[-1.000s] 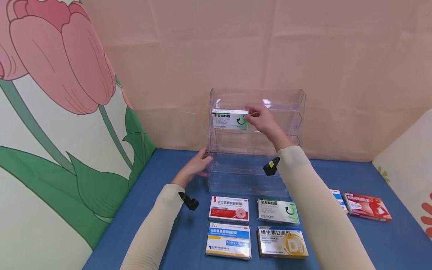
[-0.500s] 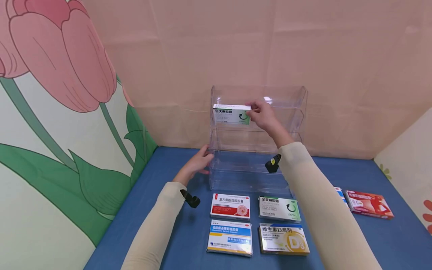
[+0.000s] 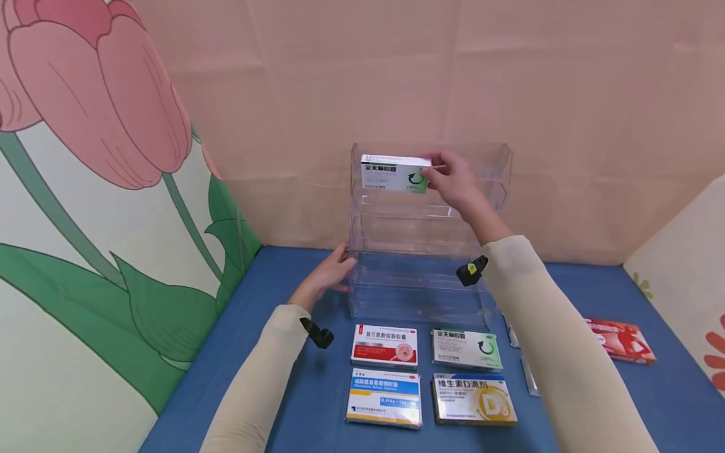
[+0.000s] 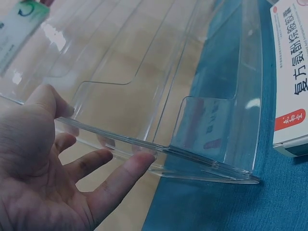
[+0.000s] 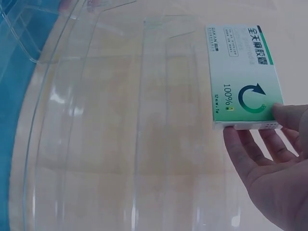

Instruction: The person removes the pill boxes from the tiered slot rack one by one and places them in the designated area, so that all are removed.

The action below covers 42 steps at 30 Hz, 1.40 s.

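A clear acrylic tiered display rack [image 3: 419, 302] stands at the back of the table. My left hand [image 3: 331, 270] holds its left side panel, the thumb over the panel's edge and the fingers along the outer face, as the left wrist view shows. My right hand [image 3: 455, 179] pinches the right end of a white-and-green medicine box [image 3: 393, 175], thumb on the printed front and fingers at the end and behind. The box is upright in front of the rack's top tier, near its left side. In the right wrist view the same medicine box [image 5: 243, 72] shows its arrow print.
Before the rack lie a red-and-white box [image 3: 385, 346], a second white-and-green box [image 3: 466, 350], a blue-and-white box [image 3: 384, 399] and a yellow vitamin D box [image 3: 474, 400]. A red box [image 3: 620, 341] lies further right; my right sleeve partly covers other boxes.
My right hand has raised the medicine box from the second tier's height to the top tier's and shifted slightly right. The left hand has stayed on the rack's side.
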Each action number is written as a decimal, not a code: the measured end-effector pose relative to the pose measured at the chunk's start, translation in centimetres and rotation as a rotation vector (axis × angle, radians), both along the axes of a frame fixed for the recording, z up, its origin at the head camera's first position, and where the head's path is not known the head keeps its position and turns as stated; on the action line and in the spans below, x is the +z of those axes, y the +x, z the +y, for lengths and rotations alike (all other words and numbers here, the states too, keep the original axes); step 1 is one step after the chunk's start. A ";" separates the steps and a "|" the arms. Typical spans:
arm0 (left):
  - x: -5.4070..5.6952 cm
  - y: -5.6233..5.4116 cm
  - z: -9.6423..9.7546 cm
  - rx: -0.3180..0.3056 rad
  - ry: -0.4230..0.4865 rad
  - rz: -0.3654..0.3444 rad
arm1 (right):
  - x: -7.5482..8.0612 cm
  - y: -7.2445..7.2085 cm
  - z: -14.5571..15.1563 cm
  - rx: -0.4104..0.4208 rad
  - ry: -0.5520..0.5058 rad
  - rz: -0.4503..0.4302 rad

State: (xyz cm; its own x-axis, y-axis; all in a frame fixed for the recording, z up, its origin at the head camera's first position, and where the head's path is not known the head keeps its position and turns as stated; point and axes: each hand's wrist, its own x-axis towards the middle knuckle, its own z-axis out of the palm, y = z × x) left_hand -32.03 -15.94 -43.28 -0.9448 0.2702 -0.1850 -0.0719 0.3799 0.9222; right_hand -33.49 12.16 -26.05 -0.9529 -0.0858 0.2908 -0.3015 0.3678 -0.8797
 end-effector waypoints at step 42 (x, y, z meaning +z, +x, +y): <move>-0.3 0.1 -0.3 0.025 -0.002 -0.009 | -4.1 9.6 14.0 0.087 0.182 0.016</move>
